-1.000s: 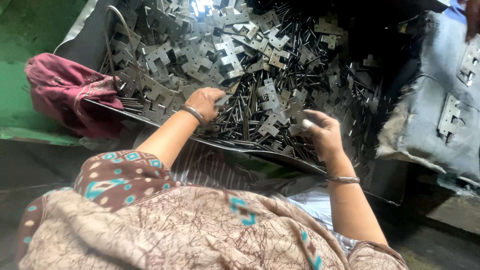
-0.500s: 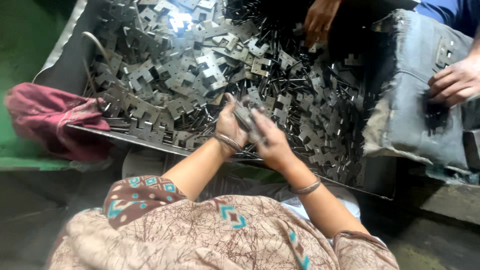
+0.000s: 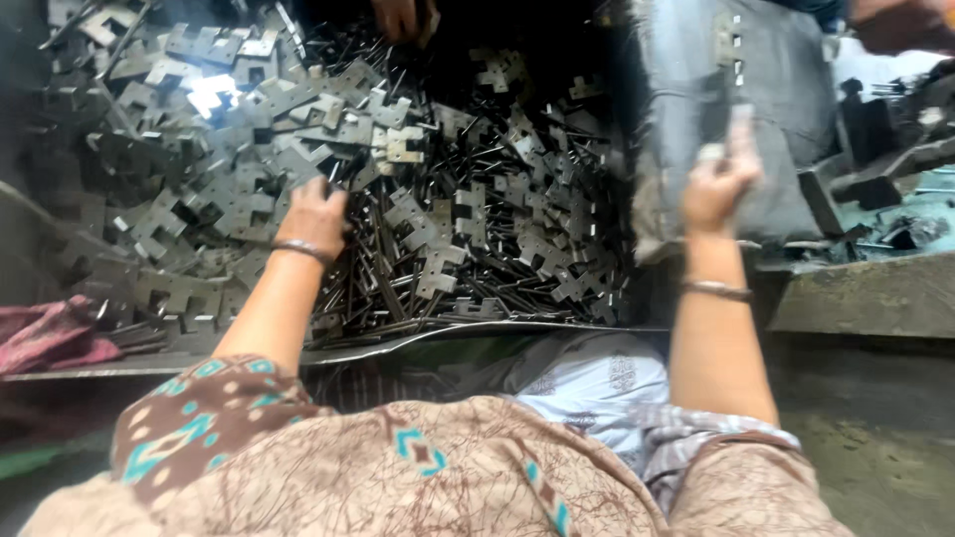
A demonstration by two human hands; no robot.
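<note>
My left hand (image 3: 311, 217) rests with bent fingers on a large heap of flat grey metal brackets (image 3: 249, 149) mixed with thin dark metal pins (image 3: 398, 278); whether it grips a piece is hidden. My right hand (image 3: 718, 179) is raised to the right in front of a grey cloth sack (image 3: 736, 109), fingers closed on a small metal piece (image 3: 738, 117), blurred by motion. Both wrists wear a metal bangle.
The heap lies in a wide metal tray (image 3: 448, 333) with its front rim near my lap. A maroon cloth (image 3: 45, 333) lies at the left. Another person's hand (image 3: 403, 18) reaches in at the top, a second one (image 3: 900, 25) at top right. Dark metal scrap (image 3: 875, 199) sits on the right.
My hands, joined together over the tray half a second ago, have parted: the left went back onto the heap, the right swung out to the sack with a metal piece. The view shifted right.
</note>
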